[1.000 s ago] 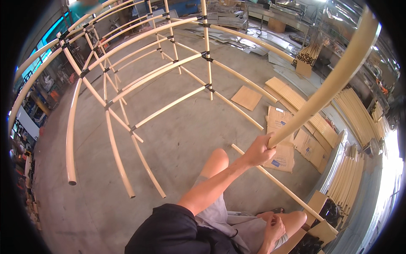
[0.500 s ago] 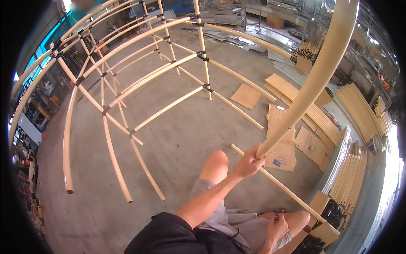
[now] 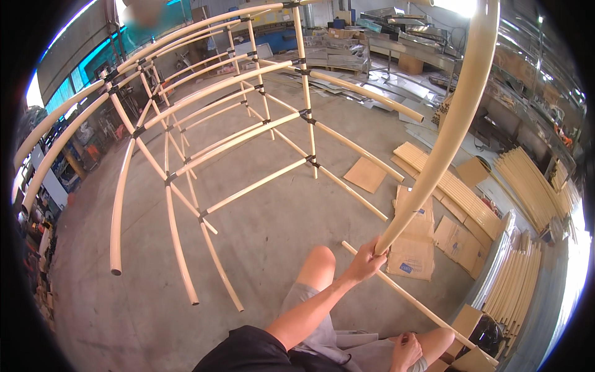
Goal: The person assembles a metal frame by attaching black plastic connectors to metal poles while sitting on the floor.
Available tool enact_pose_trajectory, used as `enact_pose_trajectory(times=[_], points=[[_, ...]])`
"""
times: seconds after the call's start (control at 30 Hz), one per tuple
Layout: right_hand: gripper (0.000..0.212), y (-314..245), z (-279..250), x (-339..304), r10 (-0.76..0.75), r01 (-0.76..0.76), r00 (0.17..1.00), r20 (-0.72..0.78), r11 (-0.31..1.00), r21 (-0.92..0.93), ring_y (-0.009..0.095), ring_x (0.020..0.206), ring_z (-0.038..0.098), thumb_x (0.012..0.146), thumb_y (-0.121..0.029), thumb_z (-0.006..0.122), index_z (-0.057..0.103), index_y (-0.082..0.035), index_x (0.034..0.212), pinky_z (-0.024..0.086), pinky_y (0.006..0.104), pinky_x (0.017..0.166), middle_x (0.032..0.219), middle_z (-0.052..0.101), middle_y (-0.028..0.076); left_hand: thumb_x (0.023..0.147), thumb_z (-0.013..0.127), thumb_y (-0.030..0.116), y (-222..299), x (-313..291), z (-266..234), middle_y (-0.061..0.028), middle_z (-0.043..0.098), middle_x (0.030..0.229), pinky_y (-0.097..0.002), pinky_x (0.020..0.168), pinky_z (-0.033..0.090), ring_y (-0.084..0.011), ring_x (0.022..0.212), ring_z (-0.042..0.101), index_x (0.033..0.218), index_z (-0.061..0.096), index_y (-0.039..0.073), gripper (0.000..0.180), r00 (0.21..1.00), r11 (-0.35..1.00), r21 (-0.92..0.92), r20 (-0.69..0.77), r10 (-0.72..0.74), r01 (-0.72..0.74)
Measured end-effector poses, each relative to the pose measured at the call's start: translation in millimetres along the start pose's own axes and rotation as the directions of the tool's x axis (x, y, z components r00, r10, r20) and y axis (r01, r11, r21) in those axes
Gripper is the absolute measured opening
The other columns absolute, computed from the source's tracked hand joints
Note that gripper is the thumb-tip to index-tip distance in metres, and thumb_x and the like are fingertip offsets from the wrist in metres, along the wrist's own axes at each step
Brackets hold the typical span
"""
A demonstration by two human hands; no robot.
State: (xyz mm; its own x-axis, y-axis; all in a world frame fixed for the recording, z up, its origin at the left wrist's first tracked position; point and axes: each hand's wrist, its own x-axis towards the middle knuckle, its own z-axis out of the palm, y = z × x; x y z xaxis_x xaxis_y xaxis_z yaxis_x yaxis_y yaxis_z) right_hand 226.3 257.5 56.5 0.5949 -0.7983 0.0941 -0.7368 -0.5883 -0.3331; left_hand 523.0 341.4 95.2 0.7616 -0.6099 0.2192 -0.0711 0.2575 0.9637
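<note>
Gripping tilted beige tube point(image 3: 455, 118), left hand point(image 3: 365, 263) closed, arm point(image 3: 312, 314) outstretched; right hand point(image 3: 406, 353), fingers curled, near knee point(image 3: 437, 342).

A cardboard sheet point(image 3: 414, 247) bears blue print point(image 3: 406, 268) (too small to read).

floor point(image 3: 266, 248): grey concrete | upper left: turquoise windows point(image 3: 77, 79) | back: metal workbench point(image 3: 400, 44) | right edge: white glare point(image 3: 577, 263)

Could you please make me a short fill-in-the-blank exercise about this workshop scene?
1. The tall pole is gripped by the person's ____ hand.
2. The other hand is nearest the person's ____ knee.
3. The cream frame has connecting joints coloured ____.

Missing words: left; right; black.
</note>
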Motion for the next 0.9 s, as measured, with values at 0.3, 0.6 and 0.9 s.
enact_pose_trajectory(times=[0.3, 0.6, 0.9], points=[[0.030, 8.0, 19.6, -15.5, -0.091, 0.091, 0.995, -0.042, 0.996, 0.007, 0.037, 0.072, 0.070, 0.090, -0.034, 0.065, 0.074, -0.006, 0.084, 0.054, 0.0473, 0.066, 0.078, 0.072, 0.017, 0.088, 0.054, 0.001, -4.3, -18.3, -8.8, 0.0020, 0.045, 0.075, -0.0267, 0.056, 0.039, -0.0066, 0.063, 0.046, 0.087, 0.047, 0.009, 0.010, 0.996, 0.996, 0.039, -0.007, 0.084, -0.084], [0.021, 8.7, 15.6, -5.0, -0.027, 0.026, 0.999, 0.040, 1.000, 0.014, 0.036, 0.085, 0.068, 0.081, -0.029, 0.069, 0.068, -0.008, 0.085, 0.052, 0.0486, 0.076, 0.083, 0.070, 0.014, 0.093, 0.059, 0.023, -43.0, -11.2, -4.2, -0.0053, 0.058, 0.066, -0.0401, 0.060, 0.044, -0.0199, 0.065, 0.054, 0.081, 0.060, 0.006, 0.021, 0.989, 0.944, 0.330, -0.135, 0.059, -0.011], [0.019, 21.2, 35.3, -23.5, -0.024, 0.021, 1.000, 0.018, 0.986, 0.164, 0.034, 0.082, 0.070, 0.091, -0.023, 0.062, 0.066, -0.005, 0.087, 0.055, 0.0465, 0.074, 0.083, 0.069, 0.013, 0.079, 0.049, -0.012, -36.5, -8.6, -0.6, -0.0054, 0.050, 0.093, -0.0289, 0.082, 0.042, -0.0145, 0.087, 0.049, 0.093, 0.051, 0.007, 0.024, 0.980, 0.990, -0.001, 0.139, 0.140, -0.141]])
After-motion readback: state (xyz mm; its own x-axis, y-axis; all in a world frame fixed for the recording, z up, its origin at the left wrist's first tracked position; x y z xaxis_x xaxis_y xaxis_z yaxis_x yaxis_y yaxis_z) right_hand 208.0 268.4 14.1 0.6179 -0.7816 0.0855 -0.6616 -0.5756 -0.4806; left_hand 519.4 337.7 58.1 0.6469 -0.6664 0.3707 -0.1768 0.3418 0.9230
